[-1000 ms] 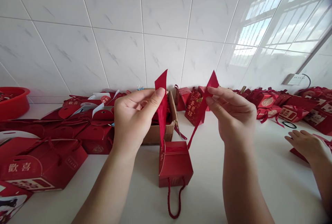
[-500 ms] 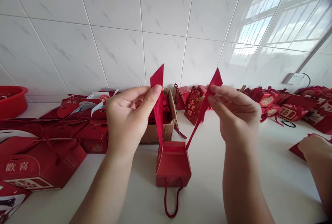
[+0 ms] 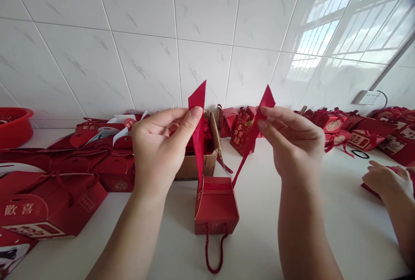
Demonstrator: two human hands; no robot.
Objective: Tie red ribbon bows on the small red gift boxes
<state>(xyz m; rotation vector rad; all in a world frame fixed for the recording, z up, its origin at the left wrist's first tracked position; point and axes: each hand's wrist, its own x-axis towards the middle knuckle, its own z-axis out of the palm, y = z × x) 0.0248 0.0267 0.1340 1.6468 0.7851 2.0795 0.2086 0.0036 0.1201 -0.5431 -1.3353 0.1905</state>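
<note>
A small red gift box point(image 3: 216, 205) stands on the white table in front of me, with a dark red cord handle point(image 3: 214, 271) lying towards me. A red ribbon point(image 3: 199, 141) rises from the top of the box in two tails. My left hand point(image 3: 162, 141) pinches the left tail near its slanted end. Between thumb and fingertips, my right hand point(image 3: 295, 141) grips the other tail, pulled up and out to the right. Both tails are held apart above the box, and no knot shows.
Several red gift boxes point(image 3: 55, 204) crowd the left side, by a red plastic basin point(image 3: 16, 128). A cardboard box point(image 3: 197, 167) of red material stands behind. More boxes point(image 3: 366, 139) line the wall at right. Another person's hand point(image 3: 387, 182) works at the right edge.
My right hand has shifted slightly left with its ribbon tail. My left hand is nearly unmoved. At the right edge, the other person's hand has moved left and its fingers have spread.
</note>
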